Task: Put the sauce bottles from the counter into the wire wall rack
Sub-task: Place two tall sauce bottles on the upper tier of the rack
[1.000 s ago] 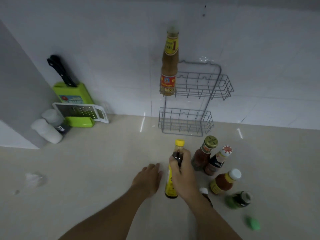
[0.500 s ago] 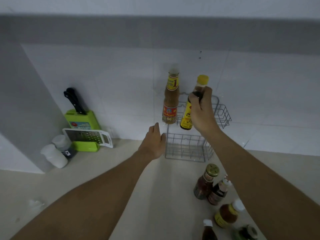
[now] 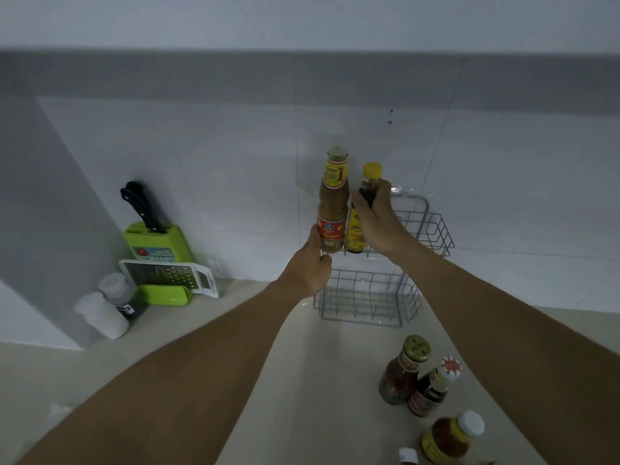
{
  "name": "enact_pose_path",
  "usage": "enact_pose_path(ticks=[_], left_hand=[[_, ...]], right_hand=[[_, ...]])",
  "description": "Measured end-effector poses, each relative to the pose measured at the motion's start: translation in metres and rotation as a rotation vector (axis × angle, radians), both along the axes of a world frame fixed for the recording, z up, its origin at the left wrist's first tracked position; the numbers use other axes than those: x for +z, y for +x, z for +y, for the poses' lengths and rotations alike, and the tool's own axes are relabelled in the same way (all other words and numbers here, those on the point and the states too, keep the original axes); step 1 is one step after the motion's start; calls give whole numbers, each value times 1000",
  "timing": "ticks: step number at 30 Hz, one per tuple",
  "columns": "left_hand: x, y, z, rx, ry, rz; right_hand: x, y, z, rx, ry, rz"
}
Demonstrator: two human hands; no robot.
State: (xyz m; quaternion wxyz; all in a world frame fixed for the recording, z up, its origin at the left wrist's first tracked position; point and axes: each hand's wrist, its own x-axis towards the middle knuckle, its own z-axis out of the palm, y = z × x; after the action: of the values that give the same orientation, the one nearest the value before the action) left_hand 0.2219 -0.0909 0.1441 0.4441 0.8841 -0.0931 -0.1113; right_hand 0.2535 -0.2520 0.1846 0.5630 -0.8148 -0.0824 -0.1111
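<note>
Large red "1" on tan sauce bottle point(image 3: 332, 203) neck label (other script illegible)

the wire rack point(image 3: 432, 229) is pale grey against white wall tiles point(image 3: 235, 169) under a grey band. in its upper basket, a tan-brown bottle point(image 3: 332, 203) wears a red and yellow label, and beside it a dark bottle point(image 3: 357, 229) has a yellow cap and yellow label. left of the rack stands a lime green knife block point(image 3: 157, 243) with black handles; below the rack, a reddish bottle point(image 3: 401, 374) has a gold lid.
</note>
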Motion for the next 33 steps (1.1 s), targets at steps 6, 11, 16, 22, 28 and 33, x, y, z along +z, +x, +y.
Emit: enact_pose_path(ticks=[6,11,16,22,28,33], left_hand=[[-2,1,0,-10,-5,16],[3,-4,-2,-13,7,26],[3,-6,-4,-14,1,23],[-4,-5,-5,-7,7,19],[-2,-4,-5,-4,27,11],[-19,-23,-3,32,63,-20]], right_hand=[[-6,1,-13,32,-153,218],[-19,-4,-23,65,-296,180],[-24,0,-25,35,-328,155],[-25,-4,-20,-19,-348,100],[-23,-6,-18,-42,-420,138],[-13,-31,-2,-277,-345,124]])
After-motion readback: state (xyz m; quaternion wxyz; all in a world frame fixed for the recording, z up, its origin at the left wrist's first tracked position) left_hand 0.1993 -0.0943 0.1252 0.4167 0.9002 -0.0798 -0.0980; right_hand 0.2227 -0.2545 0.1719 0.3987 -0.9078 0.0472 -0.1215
